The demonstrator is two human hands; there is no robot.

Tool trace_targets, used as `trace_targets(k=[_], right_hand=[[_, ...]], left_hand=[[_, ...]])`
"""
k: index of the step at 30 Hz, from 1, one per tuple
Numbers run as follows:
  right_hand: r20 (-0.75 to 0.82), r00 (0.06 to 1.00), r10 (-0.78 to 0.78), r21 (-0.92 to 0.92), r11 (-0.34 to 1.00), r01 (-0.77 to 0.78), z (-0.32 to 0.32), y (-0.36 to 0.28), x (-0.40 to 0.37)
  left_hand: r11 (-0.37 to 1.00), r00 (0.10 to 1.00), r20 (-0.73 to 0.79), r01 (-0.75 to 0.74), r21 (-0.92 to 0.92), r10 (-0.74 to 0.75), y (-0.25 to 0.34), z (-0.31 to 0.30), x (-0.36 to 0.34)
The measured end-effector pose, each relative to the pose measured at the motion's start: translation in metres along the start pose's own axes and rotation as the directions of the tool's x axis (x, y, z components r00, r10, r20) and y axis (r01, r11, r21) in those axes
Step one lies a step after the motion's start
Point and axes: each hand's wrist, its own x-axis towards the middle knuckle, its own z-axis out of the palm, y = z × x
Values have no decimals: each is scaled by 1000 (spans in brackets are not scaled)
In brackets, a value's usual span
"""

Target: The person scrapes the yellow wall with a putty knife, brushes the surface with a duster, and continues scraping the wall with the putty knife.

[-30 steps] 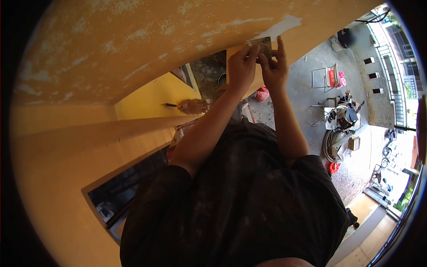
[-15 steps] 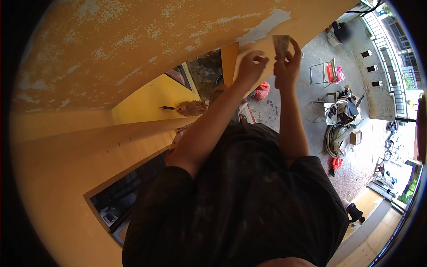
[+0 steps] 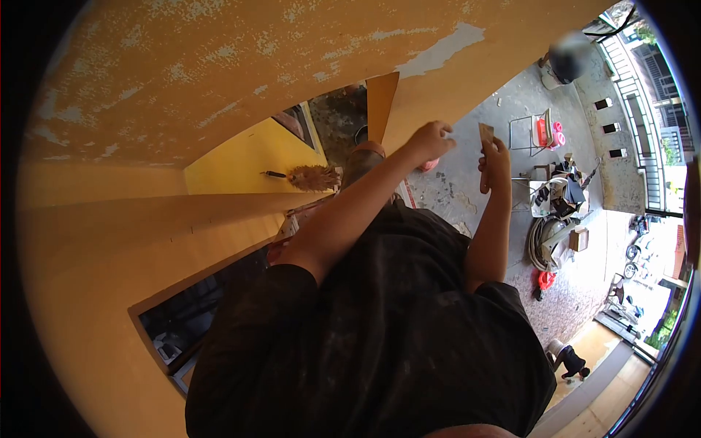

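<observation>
Tan blade (image 3: 485, 132), jutting past fingers (image 3: 499, 145) (right hand (image 3: 498, 162))

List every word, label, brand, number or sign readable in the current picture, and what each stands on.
No text can be read anywhere in this view.
Scraper in the right hand: no readable marking.
Black shirt: pale smudges, no lettering seen.
Cardboard box on the floor side: any print is too small to read.
Parked motorbikes: too small and washed out for any plate or brand.
</observation>
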Motion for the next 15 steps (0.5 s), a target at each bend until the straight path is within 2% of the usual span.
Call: trace_targets(k=[2,4,5,6,7,8,10,12,13,15], right_hand=[[23,987,-160,39,987,159,12,-33,-31],[114,966,-233,102,970,222,30,-58,-50],[146,941,-305,109,950,291,42,-64,-52],[149,917,-371,99,928,359,56,-76,-61],[178,903,-391,-15,916,400,64,-100,-83],[162,765,-623,-96,762,641,75,-97,-74],[217,751,-624,-165,734,658,84,-128,-88],[250,645,-722,-185,619,764,96,-143,-89],[251,650,-717,-182,625,759,99,-148,-89],[226,591,-774,-132,577,806,106,-152,-88]], left_hand=[[999,1000,-2,18,-42,-18,1,-17,-9],[978,991,-129,6,-208,-34,10,-32,-18],[979,992,-123,2,-205,-27,20,-40,-23],[930,980,-197,-45,-365,-30,32,-47,-31],[854,962,-267,-97,-511,-50,42,-53,-39],[855,965,-257,-88,-512,-54,50,-61,-43],[851,916,-400,-196,-487,-18,59,-73,-50],[835,902,-431,-219,-505,-24,64,-77,-46],[816,882,-470,-257,-518,-20,66,-79,-44],[809,888,-458,-233,-540,-50,68,-83,-41]])
